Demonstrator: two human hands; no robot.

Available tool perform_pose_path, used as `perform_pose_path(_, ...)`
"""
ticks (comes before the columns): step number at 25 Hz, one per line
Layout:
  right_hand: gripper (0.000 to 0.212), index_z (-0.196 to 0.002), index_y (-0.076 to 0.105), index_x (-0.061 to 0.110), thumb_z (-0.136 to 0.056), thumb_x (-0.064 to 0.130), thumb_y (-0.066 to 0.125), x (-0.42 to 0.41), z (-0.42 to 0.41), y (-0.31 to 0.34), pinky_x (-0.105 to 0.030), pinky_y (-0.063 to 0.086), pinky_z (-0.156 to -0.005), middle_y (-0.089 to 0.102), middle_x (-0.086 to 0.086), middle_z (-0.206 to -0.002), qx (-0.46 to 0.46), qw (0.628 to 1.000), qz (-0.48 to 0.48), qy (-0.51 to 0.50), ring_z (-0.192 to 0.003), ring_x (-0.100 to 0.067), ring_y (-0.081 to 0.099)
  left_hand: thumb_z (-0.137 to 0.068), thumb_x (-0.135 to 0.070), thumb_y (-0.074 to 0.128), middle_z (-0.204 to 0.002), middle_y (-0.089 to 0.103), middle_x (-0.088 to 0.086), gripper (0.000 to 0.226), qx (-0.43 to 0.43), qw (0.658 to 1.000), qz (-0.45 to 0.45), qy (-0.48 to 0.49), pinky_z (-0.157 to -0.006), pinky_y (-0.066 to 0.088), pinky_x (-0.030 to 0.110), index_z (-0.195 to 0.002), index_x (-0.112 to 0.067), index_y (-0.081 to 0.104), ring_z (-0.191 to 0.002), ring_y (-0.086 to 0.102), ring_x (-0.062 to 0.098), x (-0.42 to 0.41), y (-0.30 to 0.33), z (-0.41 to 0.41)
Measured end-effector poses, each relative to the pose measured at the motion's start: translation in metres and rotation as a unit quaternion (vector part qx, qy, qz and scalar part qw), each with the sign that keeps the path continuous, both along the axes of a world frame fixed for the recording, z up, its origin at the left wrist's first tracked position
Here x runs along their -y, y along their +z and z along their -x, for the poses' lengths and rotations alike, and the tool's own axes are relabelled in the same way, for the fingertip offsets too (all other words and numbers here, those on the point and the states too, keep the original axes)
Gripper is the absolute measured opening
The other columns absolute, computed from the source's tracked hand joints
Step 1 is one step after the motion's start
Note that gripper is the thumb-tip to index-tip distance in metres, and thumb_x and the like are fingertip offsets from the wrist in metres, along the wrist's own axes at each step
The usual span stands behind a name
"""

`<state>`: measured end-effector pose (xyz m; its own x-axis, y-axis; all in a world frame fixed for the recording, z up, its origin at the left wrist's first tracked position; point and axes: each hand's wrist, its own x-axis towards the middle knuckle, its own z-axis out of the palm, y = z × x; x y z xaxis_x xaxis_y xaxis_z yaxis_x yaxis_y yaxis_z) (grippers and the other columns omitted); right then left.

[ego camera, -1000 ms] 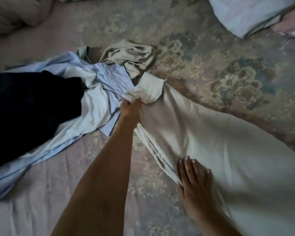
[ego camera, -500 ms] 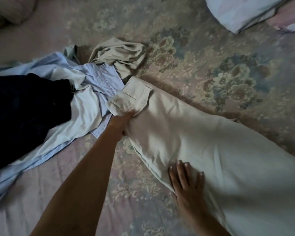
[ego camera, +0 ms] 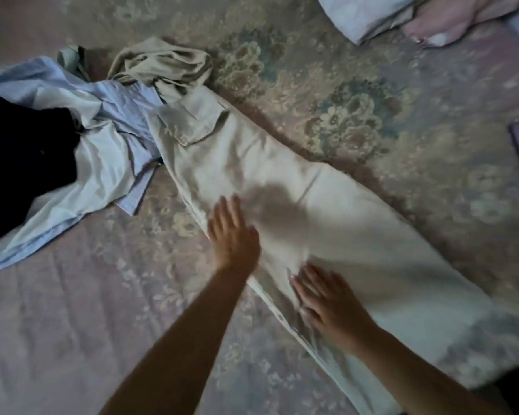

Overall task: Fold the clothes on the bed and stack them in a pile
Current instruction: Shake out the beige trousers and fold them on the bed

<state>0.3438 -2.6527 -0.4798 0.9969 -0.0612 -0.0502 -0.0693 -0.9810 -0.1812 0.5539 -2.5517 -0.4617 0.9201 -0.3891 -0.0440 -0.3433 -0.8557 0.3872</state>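
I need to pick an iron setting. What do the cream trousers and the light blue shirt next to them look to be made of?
The cream trousers look like a matte woven cotton or twill: stiff, lying in broad flat planes with a crisp pocket flap. The light blue shirt looks like thinner woven cotton or a blend, with fine crumples and a faint sheen. The dim picture leaves the fibre of both open.

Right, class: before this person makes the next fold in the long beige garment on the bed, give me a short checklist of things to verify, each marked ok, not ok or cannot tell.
1. Long beige cotton garment lies flat along the floral bedspread: ok.
2. Left hand rests open on it: ok.
3. Right hand rests open near the garment's near edge: ok.
4. Far end clear of the crumpled light blue shirt: not ok, they touch.
5. Near end fully laid out: cannot tell, it leaves the picture.
6. Bare bedspread beside the garment: ok.
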Motion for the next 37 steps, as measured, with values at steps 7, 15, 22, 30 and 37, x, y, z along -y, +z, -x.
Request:
perform_pose_path(7, 0.100, -0.146, 0.031, 0.031, -0.060, 0.047, 0.080, 0.145, 0.179, 0.024, -0.059, 0.032, -0.101, 0.034, -0.017, -0.149, -0.186, 0.949, 0.180, 0.178, -0.133, -0.036, 0.036, -0.071, -0.064, 0.052, -0.150, 0.034, 0.013, 0.088, -0.045, 0.917, -0.066, -0.390, -0.102, 0.023, 0.060, -0.145, -0.020, 0.034, -0.139, 0.027, 0.032, 0.014, -0.007, 0.296)
perform_pose_path(15, 0.045, -0.119, 0.052, 0.008, -0.074, 0.004, 0.051, 0.183, 0.153, 0.023, -0.045, 0.054, -0.080, 0.064, -0.017, -0.111, 0.034, 0.979, 0.050, 0.197, -0.090, -0.033, 0.068, -0.068, -0.004, 0.040, -0.100, 0.058, 0.014, 0.041, 0.002, 0.975, 0.024, -0.222, -0.044, 0.050, 0.028, -0.108, -0.006, 0.044, -0.065, 0.065, 0.030, 0.040, 0.010, 0.320)
perform_pose_path(22, 0.031, -0.109, 0.065, 0.012, -0.083, 0.030, 0.066, 0.211, 0.166, 0.024, -0.071, 0.012, -0.106, 0.033, -0.018, -0.141, -0.042, 0.900, 0.271, 0.339, -0.132, -0.036, 0.027, -0.076, -0.022, 0.049, -0.113, 0.058, 0.022, 0.032, 0.064, 0.941, -0.192, -0.271, -0.063, 0.053, 0.047, -0.095, -0.006, 0.068, -0.093, 0.063, 0.039, 0.030, -0.007, 0.342)
perform_pose_path(30, 0.027, -0.073, 0.068, 0.011, -0.078, 0.012, 0.042, 0.226, 0.132, 0.067, -0.045, 0.051, -0.073, 0.054, -0.012, -0.102, -0.065, 0.920, 0.213, 0.324, -0.088, -0.030, 0.046, -0.067, -0.003, 0.044, -0.089, 0.050, 0.014, 0.022, -0.026, 0.944, -0.240, -0.224, -0.034, 0.043, 0.026, -0.063, -0.007, 0.065, -0.056, 0.057, 0.027, 0.021, 0.017, 0.320)
perform_pose_path(37, 0.019, -0.102, 0.058, 0.004, -0.093, 0.010, 0.042, 0.210, 0.053, 0.245, -0.037, 0.047, -0.070, 0.060, -0.019, -0.098, 0.119, 0.962, 0.030, 0.242, -0.079, -0.035, 0.062, -0.072, -0.013, 0.047, -0.084, 0.050, 0.009, 0.012, 0.271, 0.942, -0.137, -0.143, -0.039, 0.040, 0.030, -0.084, -0.014, 0.044, -0.064, 0.055, 0.028, -0.022, 0.222, 0.219)
